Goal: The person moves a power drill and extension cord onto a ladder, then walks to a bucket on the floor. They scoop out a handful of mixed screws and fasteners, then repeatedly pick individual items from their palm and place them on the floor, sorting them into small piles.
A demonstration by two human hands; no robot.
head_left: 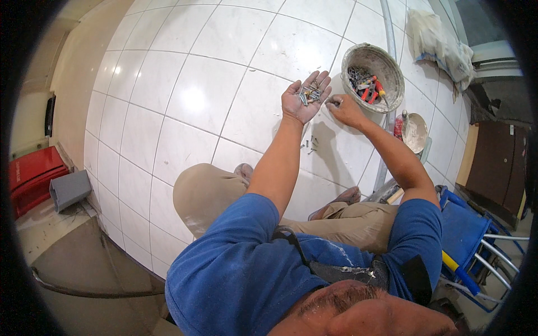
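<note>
My left hand (301, 102) is palm up with its fingers spread, and a small pile of screws (310, 94) rests in it, some silvery and some with tan or yellowish parts. Just right of it, my right hand (345, 110) has its fingers drawn together in a pinch; what they hold, if anything, is too small to make out. Beside the right hand stands a round, dirty bucket (399, 63) with screws and red-and-yellow-handled hand tools (372, 89) inside. More loose screws (312, 144) lie on the tiles below my hands, between my feet.
Right of my right forearm sits a small bowl of whitish material (414, 133) by a red-handled tool (398, 127). A long metal bar (388, 22) runs along the white tiled floor (190, 101). A blue folding chair (465, 227) stands at right, a plastic bag (440, 45) far right, a red box (36, 176) left.
</note>
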